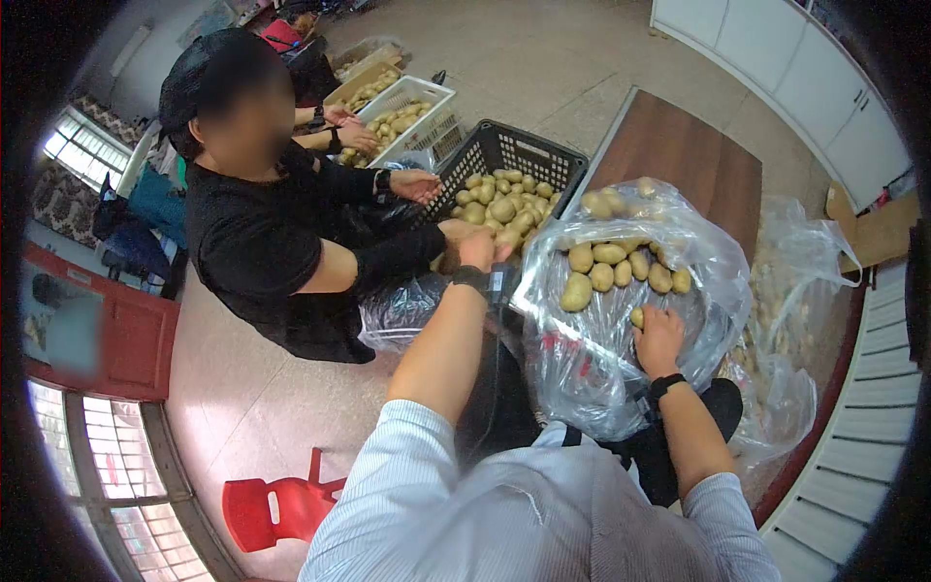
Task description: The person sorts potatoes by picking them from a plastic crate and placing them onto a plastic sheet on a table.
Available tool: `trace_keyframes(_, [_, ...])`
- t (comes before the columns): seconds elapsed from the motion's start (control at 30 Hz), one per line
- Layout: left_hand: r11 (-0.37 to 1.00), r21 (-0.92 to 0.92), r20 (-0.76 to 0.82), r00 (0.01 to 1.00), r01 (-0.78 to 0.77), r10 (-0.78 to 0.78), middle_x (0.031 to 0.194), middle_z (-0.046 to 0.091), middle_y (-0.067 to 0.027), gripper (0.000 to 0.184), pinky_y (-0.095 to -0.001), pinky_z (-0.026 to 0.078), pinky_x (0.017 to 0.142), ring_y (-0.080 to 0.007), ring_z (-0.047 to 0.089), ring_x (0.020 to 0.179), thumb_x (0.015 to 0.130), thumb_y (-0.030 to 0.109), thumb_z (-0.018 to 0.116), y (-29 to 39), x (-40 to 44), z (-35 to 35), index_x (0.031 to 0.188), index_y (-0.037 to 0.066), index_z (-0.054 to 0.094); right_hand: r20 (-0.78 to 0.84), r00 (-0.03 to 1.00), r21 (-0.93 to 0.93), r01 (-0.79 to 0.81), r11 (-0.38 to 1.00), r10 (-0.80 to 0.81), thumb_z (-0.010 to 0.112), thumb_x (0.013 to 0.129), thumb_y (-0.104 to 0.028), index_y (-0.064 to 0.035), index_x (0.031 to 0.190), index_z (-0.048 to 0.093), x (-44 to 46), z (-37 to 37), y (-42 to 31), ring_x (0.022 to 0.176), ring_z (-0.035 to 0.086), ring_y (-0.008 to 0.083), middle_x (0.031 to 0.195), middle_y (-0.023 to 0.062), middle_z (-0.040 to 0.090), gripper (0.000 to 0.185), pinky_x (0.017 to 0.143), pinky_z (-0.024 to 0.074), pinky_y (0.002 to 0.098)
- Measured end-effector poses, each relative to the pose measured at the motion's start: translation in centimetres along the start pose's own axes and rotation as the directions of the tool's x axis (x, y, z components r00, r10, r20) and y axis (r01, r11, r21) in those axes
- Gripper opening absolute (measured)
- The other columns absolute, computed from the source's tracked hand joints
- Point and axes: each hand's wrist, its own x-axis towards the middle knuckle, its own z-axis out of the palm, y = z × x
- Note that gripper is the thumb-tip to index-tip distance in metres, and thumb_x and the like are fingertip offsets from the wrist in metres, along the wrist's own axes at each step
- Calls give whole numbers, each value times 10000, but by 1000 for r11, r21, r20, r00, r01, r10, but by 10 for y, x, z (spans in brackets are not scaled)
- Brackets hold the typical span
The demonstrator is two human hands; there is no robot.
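Note:
My right hand is closed on a small potato above the clear plastic bag. Just beyond it, several potatoes lie in a group on the plastic. My left hand reaches out to the near edge of a black crate filled with potatoes. Right beside it is a co-worker's hand, and the two overlap in view. The fingers of my left hand are partly hidden, so its hold is unclear.
A co-worker in black sits at my left. Behind the black crate, a white crate holds more potatoes. A brown table stands ahead, with filled plastic bags at right. A red stool is at lower left.

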Motion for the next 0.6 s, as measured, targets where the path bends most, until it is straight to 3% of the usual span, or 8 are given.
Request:
trace_keyframes(0.07, [907, -379, 110, 982, 182, -151, 708, 540, -83, 204, -402, 538, 702, -276, 603, 747, 910, 173, 503, 7, -4, 7, 778, 18, 511, 15, 1000, -17, 16, 1000, -15, 693, 719, -194, -115, 1109, 594, -3, 5, 5, 1132, 469, 349, 1050, 89, 596, 410, 995, 316, 481])
trace_keyframes(0.1, [739, -598, 224, 950, 311, -218, 695, 503, -57, 183, -411, 548, 732, -282, 598, 769, 918, 160, 492, 4, -2, 11, 784, 35, 491, -11, 999, -15, 40, 999, -40, 684, 728, -194, -107, 1102, 594, -3, 7, 3, 1120, 474, 346, 1028, 88, 603, 395, 987, 322, 477])
trace_keyframes(0.17, [796, -531, 296, 944, 292, -149, 713, 472, -49, 132, -457, 548, 788, -315, 592, 785, 928, 163, 487, 3, -2, 14, 846, 59, 489, -32, 999, -22, 42, 999, -43, 674, 736, -194, -98, 1096, 594, -4, 9, 2, 1107, 479, 343, 1006, 88, 609, 381, 979, 328, 474])
trace_keyframes(0.23, [724, -558, 359, 904, 407, -232, 1079, 504, -162, 211, -406, 583, 677, -311, 598, 901, 902, 91, 489, 13, -6, 18, 1081, -17, 460, -117, 990, 25, 83, 996, -80, 656, 751, -204, -84, 1082, 589, -4, 6, -1, 1081, 490, 333, 997, 100, 606, 358, 961, 336, 478])
trace_keyframes(0.27, [726, -562, 433, 889, 397, -151, 1107, 501, -162, 287, -426, 578, 697, -313, 599, 915, 913, 124, 485, -5, 8, 25, 1166, 2, 425, -114, 992, 16, 62, 998, -60, 656, 751, -204, -84, 1082, 589, -3, 4, -2, 1081, 490, 333, 997, 100, 606, 358, 961, 336, 478])
trace_keyframes(0.3, [824, -476, 416, 904, 307, -97, 1117, 505, -165, 341, -434, 572, 697, -321, 605, 906, 915, 147, 494, 0, 1, 28, 1207, 3, 392, -118, 992, 49, 55, 997, -49, 647, 764, -212, -78, 1088, 581, 0, 2, -3, 1062, 499, 335, 989, 115, 603, 357, 948, 346, 476])
trace_keyframes(0.37, [809, -444, 459, 874, 385, -163, 1122, 506, -161, 384, -424, 572, 670, -317, 619, 859, 917, 167, 498, 36, -29, 26, 1236, 3, 362, -122, 992, 77, 37, 996, -27, 639, 776, -219, -72, 1095, 573, 5, -6, -8, 1043, 508, 337, 981, 129, 600, 357, 934, 355, 474])
trace_keyframes(0.6, [917, -223, 587, 796, 332, -145, 1019, 553, -121, 335, -353, 548, 574, -252, 631, 715, 925, 261, 555, 62, -66, 41, 1146, 24, 470, 16, 998, 592, -57, 804, 59, 583, 868, -272, -13, 1147, 509, 9, -12, -25, 946, 573, 393, 1018, 218, 608, 388, 807, 452, 444])
